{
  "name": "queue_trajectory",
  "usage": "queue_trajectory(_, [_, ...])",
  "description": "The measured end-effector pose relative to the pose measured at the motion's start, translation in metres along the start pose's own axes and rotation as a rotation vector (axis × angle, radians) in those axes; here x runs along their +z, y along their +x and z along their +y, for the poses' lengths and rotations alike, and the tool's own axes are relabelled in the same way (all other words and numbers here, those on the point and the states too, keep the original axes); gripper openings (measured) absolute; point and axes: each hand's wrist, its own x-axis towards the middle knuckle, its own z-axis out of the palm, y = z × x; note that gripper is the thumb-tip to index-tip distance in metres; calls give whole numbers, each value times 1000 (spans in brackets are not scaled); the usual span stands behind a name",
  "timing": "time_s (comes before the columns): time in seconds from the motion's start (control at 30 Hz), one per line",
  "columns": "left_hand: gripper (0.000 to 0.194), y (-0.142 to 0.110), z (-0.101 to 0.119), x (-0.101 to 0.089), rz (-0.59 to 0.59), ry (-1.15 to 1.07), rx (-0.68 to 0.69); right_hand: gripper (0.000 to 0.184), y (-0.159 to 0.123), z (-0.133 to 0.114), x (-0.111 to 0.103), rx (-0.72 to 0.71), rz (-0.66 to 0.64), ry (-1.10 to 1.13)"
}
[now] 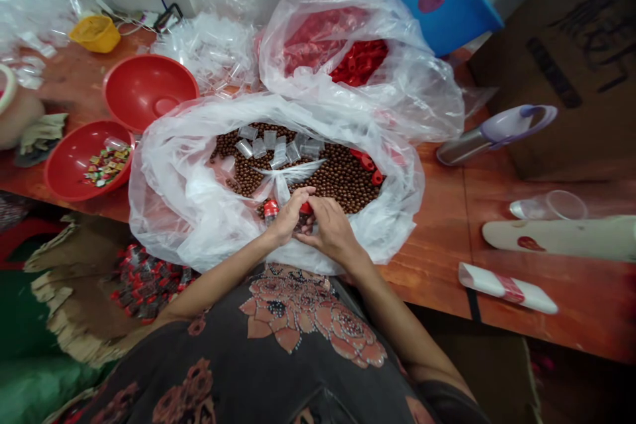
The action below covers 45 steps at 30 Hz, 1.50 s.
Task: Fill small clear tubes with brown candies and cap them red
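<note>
Two red bowls [149, 89] (one holding wrapped sweets [106, 167]) sit on the wooden table [422, 271].

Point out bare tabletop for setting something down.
Bare wood shows right of the plastic bag of brown beads, before the white wrapped roll, and, smaller, between the yellow basket and the red bowl. The middle is crowded: that bag meets the bag of red caps.

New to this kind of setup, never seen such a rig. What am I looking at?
There's no robot here: these are a person's own bare hands, left and right, seen from a single camera worn on their head and looking down. On the wooden table are a plastic bag of brown beads, a bag of red caps and two red bowls. The hands meet at a small clear tube with a red cap, but their grip is partly hidden.
</note>
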Motion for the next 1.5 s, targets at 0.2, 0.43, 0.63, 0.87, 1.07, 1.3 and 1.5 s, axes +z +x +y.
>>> queue_trajectory(0.2, [51,-14,-8,-15,43,-48,45,64,7,-6,5,-92,-31,62])
queue_trajectory(0.43, [58,-19,5,-21,116,-43,-26,65,12,-15,14,32,-62,161])
queue_trajectory(0.63, [47,-21,-3,-25,163,217,84,63,12,-12,21,-55,-31,72])
queue_trajectory(0.87, [36,15,49,-72,308,1005,352,75,8,-16,38,-87,-80,46])
queue_trajectory(1.07, [35,76,81,-87,249,1422,503,85,11,-31,39,-46,-269,53])
queue_trajectory(1.3, [31,95,83,-98,132,1481,559,38,13,25,0,146,-44,59])
queue_trajectory(1.5, [29,52,91,-70,31,1295,725,56,38,50,-26,190,45,66])
